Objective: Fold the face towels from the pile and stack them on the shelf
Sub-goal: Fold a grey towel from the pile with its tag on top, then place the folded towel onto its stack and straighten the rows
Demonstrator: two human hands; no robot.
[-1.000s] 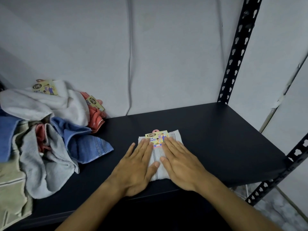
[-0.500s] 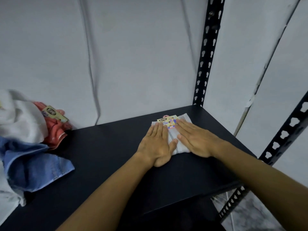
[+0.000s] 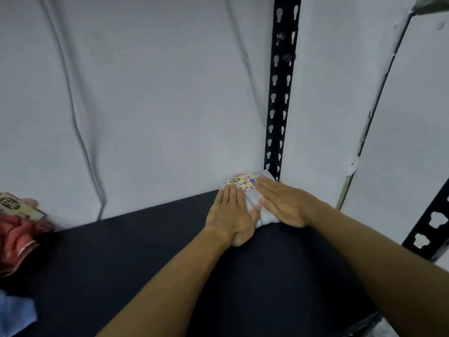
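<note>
A folded white face towel (image 3: 254,205) with a yellow ENE label (image 3: 243,182) lies in the far right corner of the black shelf (image 3: 136,259), against the wall and the black upright post (image 3: 279,98). My left hand (image 3: 232,216) lies flat on the towel's left half, fingers straight. Flat on its right half is my right hand (image 3: 284,205). Both hands cover most of the towel. At the left edge, a red towel (image 3: 17,237) with an ENE tag and a blue towel (image 3: 14,312) are part of the pile.
A pale wall (image 3: 158,105) backs the shelf. A second slotted black post (image 3: 432,222) slants at the right edge. Bare dark shelf surface stretches between the pile on the left and the folded towel.
Both hands have slid the folded towel away from the front edge, back and right into the corner by the post. The view has turned right, so most of the pile has left the frame.
</note>
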